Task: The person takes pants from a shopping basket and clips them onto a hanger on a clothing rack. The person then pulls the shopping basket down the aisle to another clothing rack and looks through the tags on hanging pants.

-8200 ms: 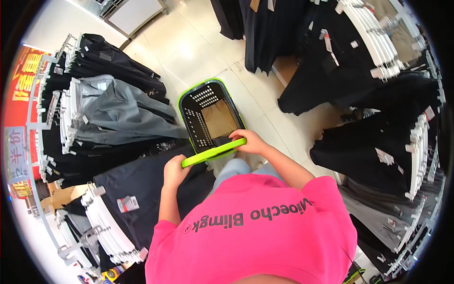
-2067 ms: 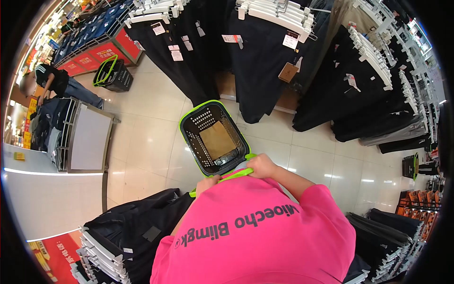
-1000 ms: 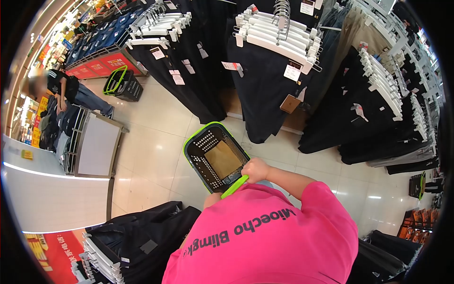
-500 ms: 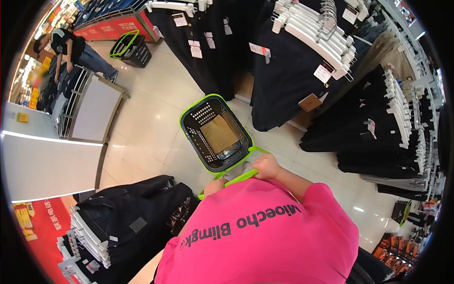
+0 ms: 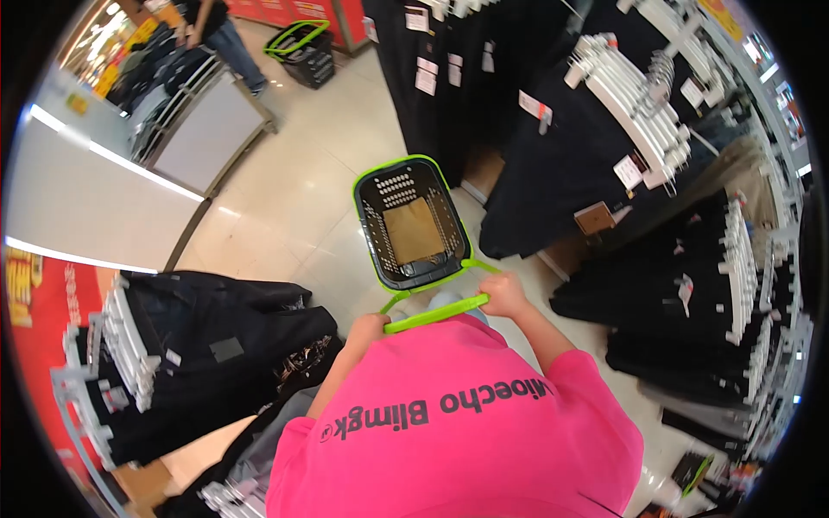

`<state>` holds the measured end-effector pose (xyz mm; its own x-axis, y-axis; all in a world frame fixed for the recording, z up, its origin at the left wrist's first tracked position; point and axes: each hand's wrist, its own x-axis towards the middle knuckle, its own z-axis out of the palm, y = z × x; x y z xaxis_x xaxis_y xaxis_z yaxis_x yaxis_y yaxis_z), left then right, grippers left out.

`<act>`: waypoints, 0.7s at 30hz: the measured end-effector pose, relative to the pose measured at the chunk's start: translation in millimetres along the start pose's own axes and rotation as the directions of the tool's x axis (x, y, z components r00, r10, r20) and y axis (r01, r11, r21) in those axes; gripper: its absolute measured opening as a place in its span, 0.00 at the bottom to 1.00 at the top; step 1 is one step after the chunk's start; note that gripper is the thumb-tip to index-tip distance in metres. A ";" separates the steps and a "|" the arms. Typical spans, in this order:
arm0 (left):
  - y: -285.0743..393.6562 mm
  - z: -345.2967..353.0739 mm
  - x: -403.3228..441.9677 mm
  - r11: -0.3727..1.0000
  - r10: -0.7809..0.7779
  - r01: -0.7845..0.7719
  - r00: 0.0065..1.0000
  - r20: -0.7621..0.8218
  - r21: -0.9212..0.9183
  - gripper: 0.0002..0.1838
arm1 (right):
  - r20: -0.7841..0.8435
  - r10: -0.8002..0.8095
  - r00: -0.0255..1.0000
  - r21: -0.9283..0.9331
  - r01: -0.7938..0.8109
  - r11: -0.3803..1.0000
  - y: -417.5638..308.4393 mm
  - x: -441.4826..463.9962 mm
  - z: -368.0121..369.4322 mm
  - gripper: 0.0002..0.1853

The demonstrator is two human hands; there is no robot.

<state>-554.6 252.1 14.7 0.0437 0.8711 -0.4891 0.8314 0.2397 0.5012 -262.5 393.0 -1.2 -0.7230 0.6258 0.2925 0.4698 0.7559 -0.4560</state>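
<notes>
A black basket with a green rim hangs low in front of my body, with a flat brown piece lying on its bottom. Its green handle runs across the front of my pink shirt. My left hand is closed round the left end of the handle. Round the right end are the fingers of my right hand. A small dark item, too unclear to name, lies at the basket's near end.
Racks of dark trousers stand ahead and to the right; black trousers hang at the left. Beyond a white-panelled stand, a person is at folded clothes. Another black basket sits on the tiled floor.
The view has turned left, so the racks, the stand and the person have shifted in it. More of the handle and of my left hand shows now. Both hands have kept hold of the handle.
</notes>
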 end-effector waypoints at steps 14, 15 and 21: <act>95.9 111.9 -32.2 0.991 -0.134 0.130 0.962 -0.239 -0.033 0.16 | 0.618 0.028 0.786 0.058 -0.081 0.995 53.0 -78.5 -24.4 0.16; 105.0 118.2 -35.8 0.984 -0.162 0.143 0.963 -0.214 -0.105 0.18 | 0.654 0.032 0.756 0.054 -0.090 0.994 55.7 -86.2 -26.8 0.17; 112.1 181.9 -56.6 0.976 -0.211 0.217 0.967 -0.143 0.028 0.21 | 0.621 -0.003 0.784 0.101 -0.076 0.992 64.8 -146.5 -17.6 0.19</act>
<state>-363.1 151.7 -31.2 -0.2126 0.8531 -0.4764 0.8361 0.4111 0.3632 -117.2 353.7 -58.9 -0.8828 0.3685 -0.2913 0.4697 0.6833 -0.5590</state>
